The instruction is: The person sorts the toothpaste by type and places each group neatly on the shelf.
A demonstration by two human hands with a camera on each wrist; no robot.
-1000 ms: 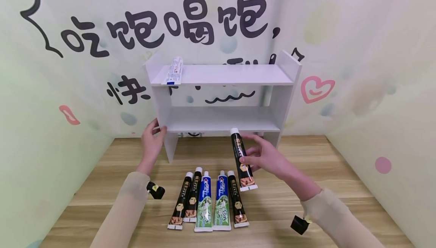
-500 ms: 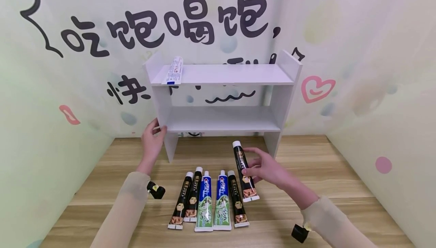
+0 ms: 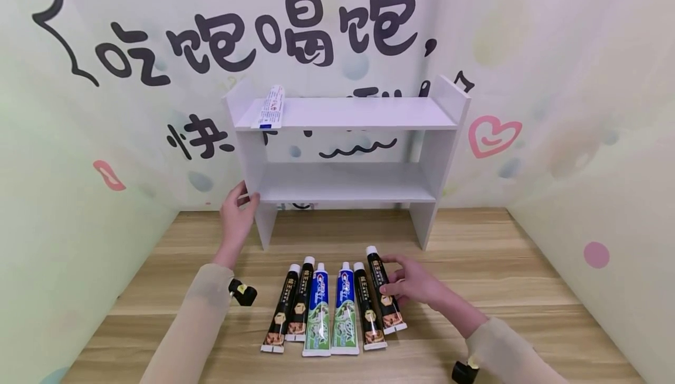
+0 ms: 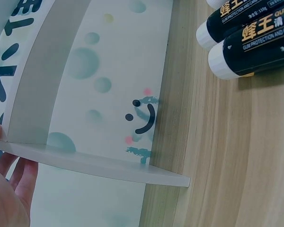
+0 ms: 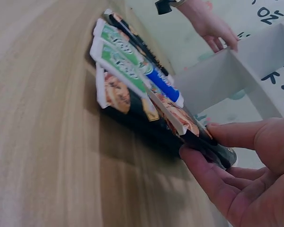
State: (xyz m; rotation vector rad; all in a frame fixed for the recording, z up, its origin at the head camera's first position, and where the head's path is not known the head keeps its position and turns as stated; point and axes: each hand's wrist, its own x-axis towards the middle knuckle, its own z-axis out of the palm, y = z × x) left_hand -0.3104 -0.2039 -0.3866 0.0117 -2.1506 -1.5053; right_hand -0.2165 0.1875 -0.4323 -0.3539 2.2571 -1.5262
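Observation:
My right hand (image 3: 416, 281) pinches a black toothpaste tube (image 3: 385, 293) with a white cap, thumb on one side and fingers on the other. In the right wrist view, the held tube (image 5: 180, 118) is tilted close over the wooden table, its flat end toward the camera. Just left of it lies another black tube (image 3: 369, 308), beside two blue-green toothpaste tubes (image 3: 345, 313) and two more black ones (image 3: 282, 311). My left hand (image 3: 237, 214) holds the left side panel of a white shelf (image 3: 348, 182); in the left wrist view its fingers (image 4: 26, 182) reach round the panel.
A white toothpaste tube (image 3: 271, 107) lies at the left end of the shelf's top board. The shelf stands at the back of the wooden table (image 3: 158, 325), against a patterned wall (image 3: 126, 138) with large black writing. Side walls flank the table.
My right hand has lowered the black toothpaste tube from in front of the shelf toward the table, beside the row of tubes. The left hand stays on the shelf panel.

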